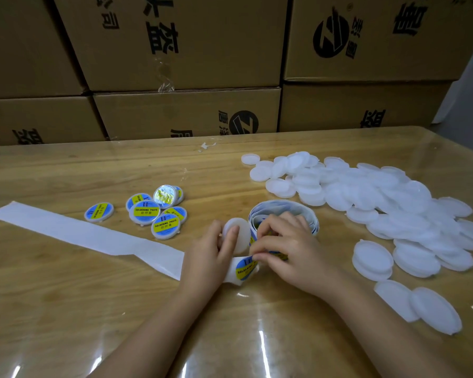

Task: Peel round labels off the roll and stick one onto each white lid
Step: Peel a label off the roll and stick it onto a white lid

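Backing strip (88, 236): runs in from the left edge of the table (66, 309), near end hidden under the left hand (210, 257).
Labelled lids (153, 214): cluster, left of centre.
Left hand: fingers curled round a tilted white lid (239, 236).
Label (247, 266): print partly covered, edge pinched by the right hand (287, 246).
Roll (284, 211): front hidden behind the right hand.
Blank lids (393, 203): heap toward the right edge.

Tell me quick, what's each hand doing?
Left hand: holds a white lid.
Right hand: pinches a round label on the backing strip.
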Tool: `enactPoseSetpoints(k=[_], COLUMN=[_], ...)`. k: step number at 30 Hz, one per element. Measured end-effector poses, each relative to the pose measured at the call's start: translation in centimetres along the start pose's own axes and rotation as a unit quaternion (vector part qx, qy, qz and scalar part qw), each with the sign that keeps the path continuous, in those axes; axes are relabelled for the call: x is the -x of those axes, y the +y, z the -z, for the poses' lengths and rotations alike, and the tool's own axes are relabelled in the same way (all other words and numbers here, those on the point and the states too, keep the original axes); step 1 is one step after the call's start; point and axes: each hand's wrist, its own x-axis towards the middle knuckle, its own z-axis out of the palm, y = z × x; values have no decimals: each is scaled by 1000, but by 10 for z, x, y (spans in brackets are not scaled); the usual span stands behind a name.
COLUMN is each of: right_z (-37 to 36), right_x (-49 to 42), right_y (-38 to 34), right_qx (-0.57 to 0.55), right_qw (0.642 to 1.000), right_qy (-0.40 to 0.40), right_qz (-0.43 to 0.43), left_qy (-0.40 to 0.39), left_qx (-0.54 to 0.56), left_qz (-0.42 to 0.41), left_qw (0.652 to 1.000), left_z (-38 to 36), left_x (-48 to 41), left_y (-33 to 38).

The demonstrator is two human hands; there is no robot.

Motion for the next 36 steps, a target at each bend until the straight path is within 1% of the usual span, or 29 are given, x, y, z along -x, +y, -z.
enactPoseSetpoints(k=[3,7,11,13,16,21,26,36], right_z=[-3,-5,-4,-2,-2,0,0,-10], right_x=[0,0,-1,-1,0,0,0,3], right_y=[-1,-3,-8,-10,-13,-15,-16,-13], right_qx=[0,23,27,23,36,47,42,0], right_qw=[1000,999,998,998,995,993,993,995], right_qy=[1,1,-7,-29,-56,-64,-29,35], right_qz=[12,32,54,57,70,90,111,97], left_qy=[-25,-69,-127,-138,-157,-193,-185,-178], left_qx=[-24,-78,-140,-157,-211,-272,-265,-269], left_qz=[4,-14,-23,-19,-21,-18,-3,-1], left_qw=[999,994,982,978,965,942,946,946], left_z=[0,0,1,2,1,2,1,2], left_x=[1,4,4,2,1,-1,-2,-1], left_y=[1,8,9,9,7,9,14,16])
